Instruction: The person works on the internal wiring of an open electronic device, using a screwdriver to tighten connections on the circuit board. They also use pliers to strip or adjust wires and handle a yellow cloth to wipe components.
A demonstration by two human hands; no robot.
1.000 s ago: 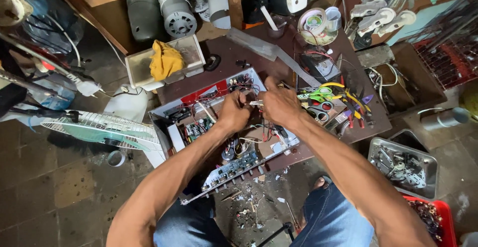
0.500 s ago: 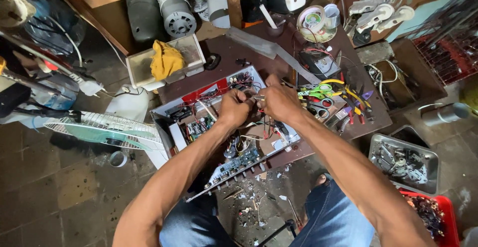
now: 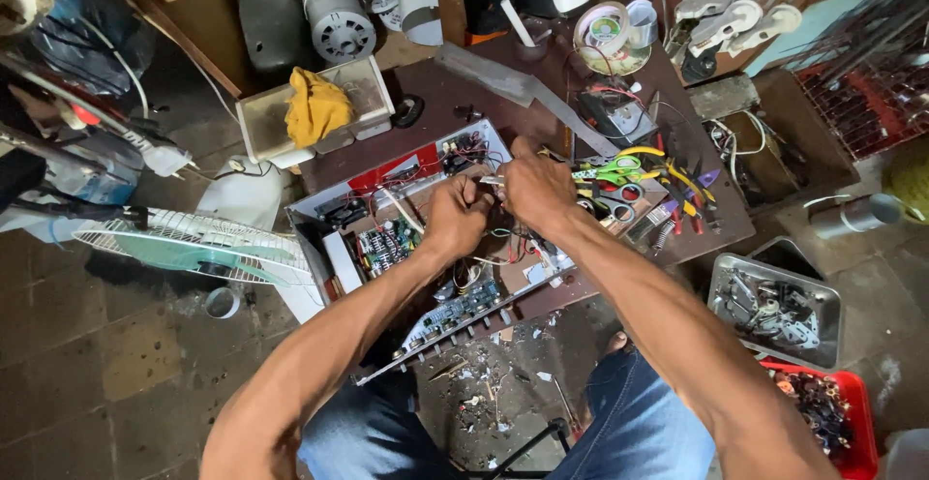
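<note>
Here both hands meet over an opened electronic chassis [image 3: 406, 238] that lies on the dark brown table [image 3: 464, 103]. The left hand [image 3: 458, 214] is curled, its fingers pinched together on something small among the wires inside the chassis; what exactly it pinches is too small to tell. The right hand [image 3: 535, 188] sits just beside it, touching or nearly touching, fingers closed on a thin metal tool [image 3: 492, 180] whose tip points toward the left hand. Below both hands, nearer the person, a long green circuit board [image 3: 450, 315] runs along the chassis front edge. Left of the left hand, a smaller board with dark components [image 3: 385, 245] lies inside the case. Just right of the right hand lie scissors with green handles [image 3: 619, 165] and a spread of pliers with coloured grips [image 3: 682, 185]. Beyond the hands, a pale tray holding a yellow cloth [image 3: 314, 107] stands at the table's far edge. Well off to the right, on the floor, sit a metal tray of parts [image 3: 774, 308] and a red bin [image 3: 832, 412]. A white fan grille [image 3: 184, 248] lies far left
</note>
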